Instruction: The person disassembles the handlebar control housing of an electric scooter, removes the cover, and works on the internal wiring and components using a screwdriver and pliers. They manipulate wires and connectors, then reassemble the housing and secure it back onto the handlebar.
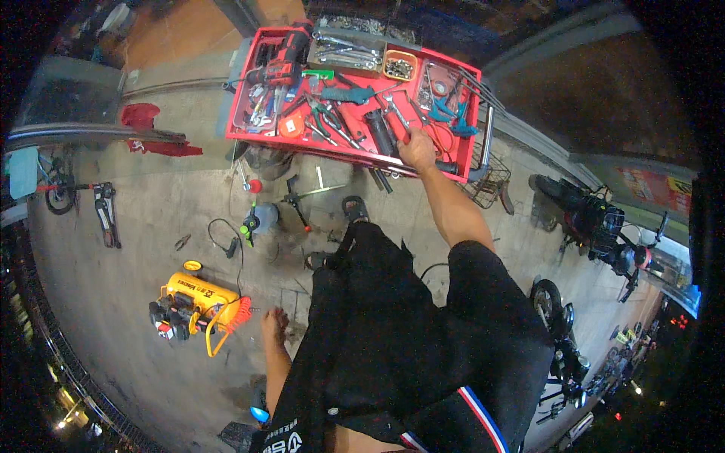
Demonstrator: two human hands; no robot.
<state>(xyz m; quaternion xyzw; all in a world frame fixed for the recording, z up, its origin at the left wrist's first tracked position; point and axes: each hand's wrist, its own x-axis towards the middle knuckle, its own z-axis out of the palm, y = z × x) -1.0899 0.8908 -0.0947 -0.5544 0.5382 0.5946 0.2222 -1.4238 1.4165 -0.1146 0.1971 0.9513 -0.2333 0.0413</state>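
Note:
My right hand [418, 149] reaches over the near edge of a red tool tray [355, 155]. Its fingers are closed around the lower end of a wrench [396, 112], whose silver head points away from me. Just left of that hand lies a black flashlight [380, 132]. Pliers [325, 117] and a teal-handled tool [347, 94] are farther left in the tray. Low at my left side hangs my left hand [275, 325], fingers curled, with nothing visible in it. It is nearest to a yellow air compressor [200, 298] with a coiled orange hose [240, 313].
A red power drill [283, 64], a tray of wrenches [347, 53] and a small box of metal parts [399, 66] fill the cart's far side. On the floor are a green-topped bottle [260, 219] and loose pliers [183, 241]. Motorbikes [596, 226] stand at right.

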